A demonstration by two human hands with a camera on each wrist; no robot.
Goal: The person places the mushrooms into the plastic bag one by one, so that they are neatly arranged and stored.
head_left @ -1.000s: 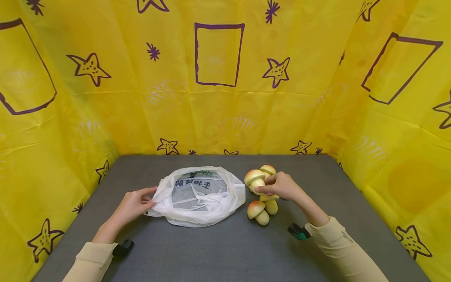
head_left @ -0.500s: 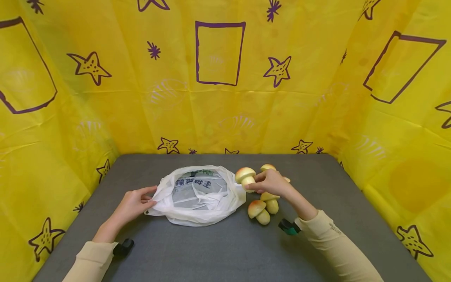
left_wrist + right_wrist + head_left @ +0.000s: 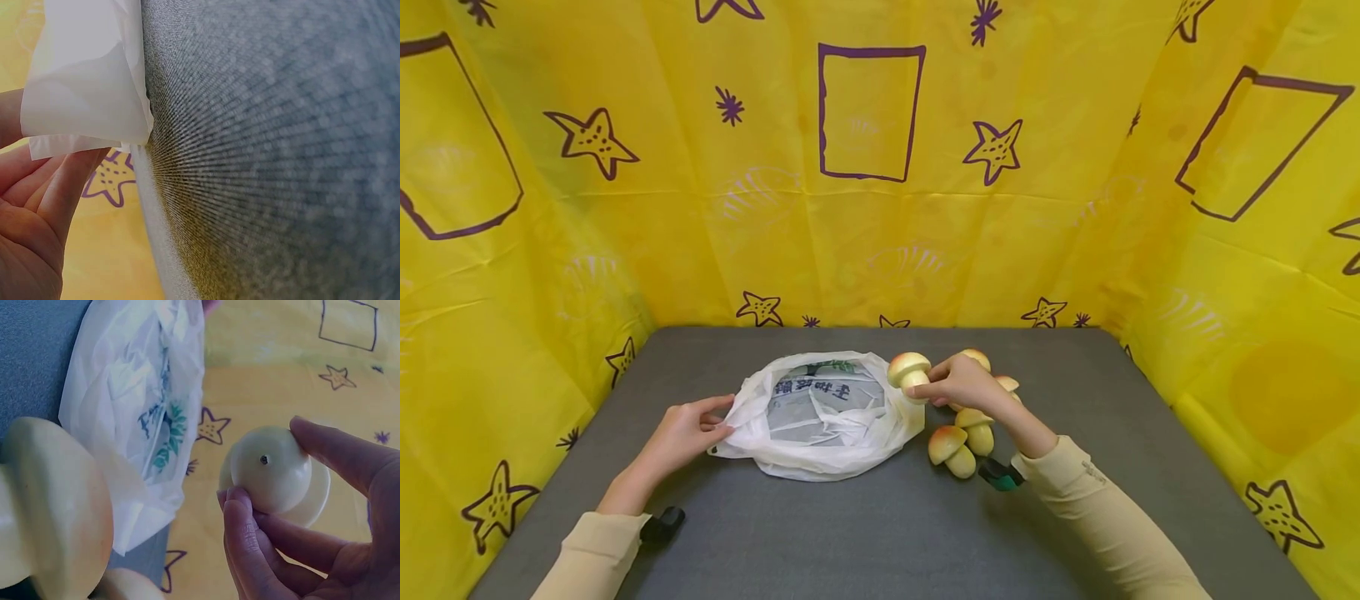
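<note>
My right hand [image 3: 966,385] pinches a toy mushroom [image 3: 909,372] by its stem, cap up, at the right rim of a white plastic bag [image 3: 835,462]. In the right wrist view the round end of the held mushroom's stem [image 3: 272,469] faces the camera between thumb and fingers. The bag lies with its mouth wide, and dark printing shows inside. On its left side my left hand [image 3: 679,442] grips the bag's edge between thumb and fingers. The left wrist view shows the folded white edge [image 3: 87,94] over those fingers.
Several other mushrooms lie on the grey table [image 3: 850,542] right of the bag, one nearest the front [image 3: 952,450] and another [image 3: 977,432] beside it. More sit partly behind the right hand. Yellow patterned cloth [image 3: 865,250] encloses the table's back and sides.
My right hand has lifted the mushroom away from the others and moved it left to the bag's rim. The left hand keeps its place on the bag.
</note>
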